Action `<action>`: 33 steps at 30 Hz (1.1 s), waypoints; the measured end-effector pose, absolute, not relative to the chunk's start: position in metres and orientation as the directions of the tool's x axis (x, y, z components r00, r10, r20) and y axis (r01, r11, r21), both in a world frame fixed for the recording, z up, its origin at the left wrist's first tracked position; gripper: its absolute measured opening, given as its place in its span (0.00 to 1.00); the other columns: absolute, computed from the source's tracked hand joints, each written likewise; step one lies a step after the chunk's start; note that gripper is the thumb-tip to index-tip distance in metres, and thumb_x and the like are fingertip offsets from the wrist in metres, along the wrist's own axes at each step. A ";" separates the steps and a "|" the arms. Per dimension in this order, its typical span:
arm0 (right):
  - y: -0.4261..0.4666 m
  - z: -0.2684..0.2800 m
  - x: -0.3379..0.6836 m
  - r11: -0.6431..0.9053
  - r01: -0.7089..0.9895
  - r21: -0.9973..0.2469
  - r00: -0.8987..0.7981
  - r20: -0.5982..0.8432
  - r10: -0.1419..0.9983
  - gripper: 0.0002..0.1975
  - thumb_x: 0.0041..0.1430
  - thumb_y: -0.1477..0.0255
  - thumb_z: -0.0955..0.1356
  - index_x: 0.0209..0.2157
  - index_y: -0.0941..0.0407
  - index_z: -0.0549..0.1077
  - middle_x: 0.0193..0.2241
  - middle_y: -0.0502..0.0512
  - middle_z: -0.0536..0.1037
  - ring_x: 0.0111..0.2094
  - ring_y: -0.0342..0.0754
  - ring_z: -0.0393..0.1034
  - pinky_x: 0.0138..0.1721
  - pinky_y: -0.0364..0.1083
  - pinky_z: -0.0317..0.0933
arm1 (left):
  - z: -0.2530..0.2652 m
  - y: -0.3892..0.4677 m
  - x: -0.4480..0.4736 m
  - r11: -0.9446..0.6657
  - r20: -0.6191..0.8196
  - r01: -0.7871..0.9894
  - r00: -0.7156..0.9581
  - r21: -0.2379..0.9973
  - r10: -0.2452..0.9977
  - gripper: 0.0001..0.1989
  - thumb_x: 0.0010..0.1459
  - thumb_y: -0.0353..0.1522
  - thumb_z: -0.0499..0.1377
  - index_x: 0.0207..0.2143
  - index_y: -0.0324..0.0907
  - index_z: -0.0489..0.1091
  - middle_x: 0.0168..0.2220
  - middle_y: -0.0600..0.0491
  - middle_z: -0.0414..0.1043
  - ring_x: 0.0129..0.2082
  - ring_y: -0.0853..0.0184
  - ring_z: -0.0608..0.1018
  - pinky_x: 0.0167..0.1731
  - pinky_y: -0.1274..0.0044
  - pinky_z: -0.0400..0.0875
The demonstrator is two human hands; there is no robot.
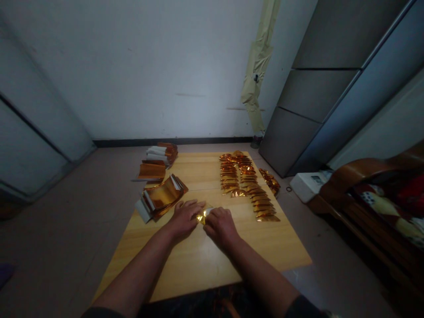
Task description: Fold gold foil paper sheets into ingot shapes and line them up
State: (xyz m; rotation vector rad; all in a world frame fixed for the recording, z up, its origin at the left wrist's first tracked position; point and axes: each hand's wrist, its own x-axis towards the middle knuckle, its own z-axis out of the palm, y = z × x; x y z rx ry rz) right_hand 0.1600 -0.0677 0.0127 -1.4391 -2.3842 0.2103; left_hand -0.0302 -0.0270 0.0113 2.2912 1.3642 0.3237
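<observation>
Both hands meet over one sheet of gold foil paper (201, 218) near the middle of the wooden table (195, 269). It is shiny gold with a pale underside, and partly folded. My left hand (185, 217) presses on its left side, with the fingers close together. On the right side, my right hand (221, 224) pinches the paper with curled fingers. The fingers hide much of the sheet. Just left of my left hand lies a stack of gold foil sheets (163, 194), slightly curved, with white edges showing.
More foil sheets (151, 170) lie at the table's back left corner. Rows of folded gold foil pieces (229, 174) run along the right side. A heap of foil pieces (270, 181) sits beyond the right edge. A wooden bench (351, 212) and grey refrigerator (298, 119) stand right.
</observation>
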 end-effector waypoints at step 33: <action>-0.052 0.011 0.179 0.318 0.927 -0.200 -0.295 0.135 0.946 0.07 0.62 0.76 0.65 0.34 0.57 0.76 0.36 0.58 0.74 0.39 0.51 0.61 0.37 0.47 0.50 | 0.005 -0.026 -0.002 -0.721 0.400 0.672 0.623 0.167 0.673 0.20 0.67 0.38 0.45 0.28 0.42 0.70 0.27 0.50 0.69 0.31 0.65 0.69 0.34 0.72 0.63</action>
